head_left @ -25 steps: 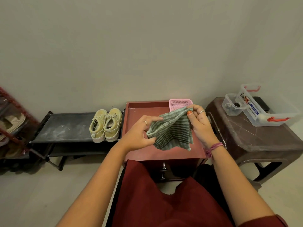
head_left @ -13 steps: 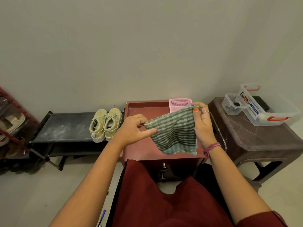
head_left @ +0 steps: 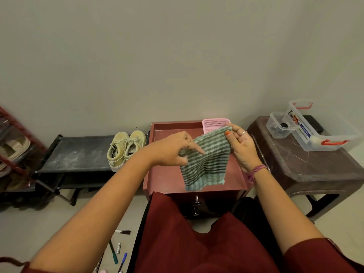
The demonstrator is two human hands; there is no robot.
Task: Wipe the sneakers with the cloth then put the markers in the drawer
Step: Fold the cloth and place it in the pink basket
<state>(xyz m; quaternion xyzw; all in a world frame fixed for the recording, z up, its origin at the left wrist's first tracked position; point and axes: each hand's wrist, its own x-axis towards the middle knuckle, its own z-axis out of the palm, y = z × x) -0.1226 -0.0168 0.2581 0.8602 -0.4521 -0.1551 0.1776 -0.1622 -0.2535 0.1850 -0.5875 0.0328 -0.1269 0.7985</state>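
Note:
A green striped cloth (head_left: pixel 206 164) hangs spread between my two hands above the red drawer unit (head_left: pixel 169 178). My left hand (head_left: pixel 173 148) grips its left edge, index finger pointing across the fabric. My right hand (head_left: pixel 241 146) pinches the upper right corner. A pair of pale yellow sneakers (head_left: pixel 126 148) stands on the right end of a low black rack (head_left: pixel 78 154), left of the drawer unit. Several markers (head_left: pixel 118 247) lie on the floor at the lower left, beside my knee. The drawer handles (head_left: pixel 196 203) show below the unit's top.
A pink mesh basket (head_left: pixel 215 124) sits at the back of the red unit's top. To the right, a brown plastic stool (head_left: pixel 307 166) carries two clear plastic boxes (head_left: pixel 315 131). A red shoe rack (head_left: pixel 13 146) with sandals stands at the far left. The wall is close behind.
The cloth went from bunched between my hands to spread open and hanging. My left hand shifted along its left edge. The view tilted down, bringing the markers on the floor into sight.

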